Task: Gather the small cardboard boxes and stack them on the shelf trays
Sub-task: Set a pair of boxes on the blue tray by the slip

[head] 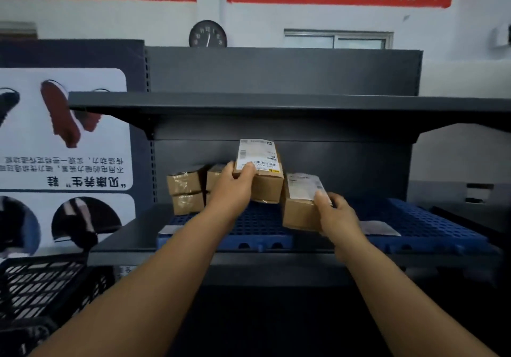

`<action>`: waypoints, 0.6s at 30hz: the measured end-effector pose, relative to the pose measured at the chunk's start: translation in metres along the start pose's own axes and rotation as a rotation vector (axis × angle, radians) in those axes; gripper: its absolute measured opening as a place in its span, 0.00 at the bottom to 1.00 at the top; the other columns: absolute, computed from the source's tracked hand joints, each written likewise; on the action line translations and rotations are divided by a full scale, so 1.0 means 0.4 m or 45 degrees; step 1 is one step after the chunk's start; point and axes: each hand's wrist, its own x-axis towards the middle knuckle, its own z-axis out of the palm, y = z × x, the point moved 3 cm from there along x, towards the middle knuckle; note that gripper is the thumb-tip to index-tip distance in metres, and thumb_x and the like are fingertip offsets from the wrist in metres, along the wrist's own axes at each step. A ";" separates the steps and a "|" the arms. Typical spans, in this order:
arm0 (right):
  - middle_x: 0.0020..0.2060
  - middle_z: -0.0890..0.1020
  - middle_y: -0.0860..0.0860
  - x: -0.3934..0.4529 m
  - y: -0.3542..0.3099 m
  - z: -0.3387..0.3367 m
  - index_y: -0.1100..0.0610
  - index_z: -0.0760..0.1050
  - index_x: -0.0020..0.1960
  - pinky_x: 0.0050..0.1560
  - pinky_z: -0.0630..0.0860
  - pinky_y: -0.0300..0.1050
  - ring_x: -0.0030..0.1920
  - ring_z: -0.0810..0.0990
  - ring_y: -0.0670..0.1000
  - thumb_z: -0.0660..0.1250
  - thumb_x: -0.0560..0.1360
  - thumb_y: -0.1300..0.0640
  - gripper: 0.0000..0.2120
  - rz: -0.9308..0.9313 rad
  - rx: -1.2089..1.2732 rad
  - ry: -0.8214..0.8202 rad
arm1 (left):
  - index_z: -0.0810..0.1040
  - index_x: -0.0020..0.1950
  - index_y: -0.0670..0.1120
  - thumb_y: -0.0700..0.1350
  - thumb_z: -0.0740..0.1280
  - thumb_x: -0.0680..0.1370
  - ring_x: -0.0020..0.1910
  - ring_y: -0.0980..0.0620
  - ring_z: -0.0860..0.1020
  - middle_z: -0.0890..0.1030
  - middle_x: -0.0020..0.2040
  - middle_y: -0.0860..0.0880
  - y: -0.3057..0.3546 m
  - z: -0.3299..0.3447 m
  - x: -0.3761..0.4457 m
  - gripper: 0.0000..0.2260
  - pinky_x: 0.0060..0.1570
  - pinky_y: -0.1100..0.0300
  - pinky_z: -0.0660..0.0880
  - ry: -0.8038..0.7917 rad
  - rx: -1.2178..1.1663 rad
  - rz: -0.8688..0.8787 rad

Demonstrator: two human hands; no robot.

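Note:
My left hand (pixel 233 188) grips a small cardboard box (pixel 266 185) with a white shipping label on top, held just above the blue perforated tray (pixel 265 225). My right hand (pixel 336 213) holds a second labelled cardboard box (pixel 298 207) by its right side, its lower edge at the tray. To the left, two small boxes sit stacked one on the other (pixel 185 190) against the shelf's back panel. Another stack (pixel 214 177) stands beside them, mostly hidden behind my left hand.
A dark grey upper shelf (pixel 276 105) overhangs the trays. A second blue tray (pixel 431 226) lies to the right with a pale flat packet (pixel 378 228) on it. A black mesh basket (pixel 38 282) sits at lower left, below a poster panel (pixel 63 135).

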 end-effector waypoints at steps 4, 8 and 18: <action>0.58 0.75 0.56 0.086 0.002 0.080 0.56 0.68 0.68 0.55 0.73 0.49 0.51 0.73 0.54 0.56 0.80 0.45 0.22 0.009 -0.158 -0.103 | 0.69 0.69 0.48 0.55 0.58 0.80 0.57 0.50 0.75 0.76 0.60 0.50 -0.009 0.004 0.089 0.19 0.57 0.55 0.73 -0.023 -0.010 -0.035; 0.56 0.77 0.57 0.146 0.012 0.156 0.60 0.72 0.64 0.49 0.70 0.46 0.51 0.74 0.55 0.54 0.80 0.45 0.23 0.068 -0.341 -0.146 | 0.70 0.68 0.49 0.56 0.59 0.80 0.56 0.49 0.76 0.77 0.59 0.50 -0.047 0.027 0.167 0.20 0.59 0.54 0.73 -0.063 0.019 -0.081; 0.70 0.69 0.56 0.219 0.046 0.206 0.55 0.62 0.74 0.70 0.65 0.55 0.68 0.69 0.57 0.48 0.77 0.33 0.35 0.276 0.168 -0.100 | 0.66 0.71 0.43 0.57 0.56 0.81 0.64 0.45 0.72 0.72 0.68 0.45 -0.137 0.070 0.277 0.25 0.56 0.59 0.68 -0.137 0.225 -0.146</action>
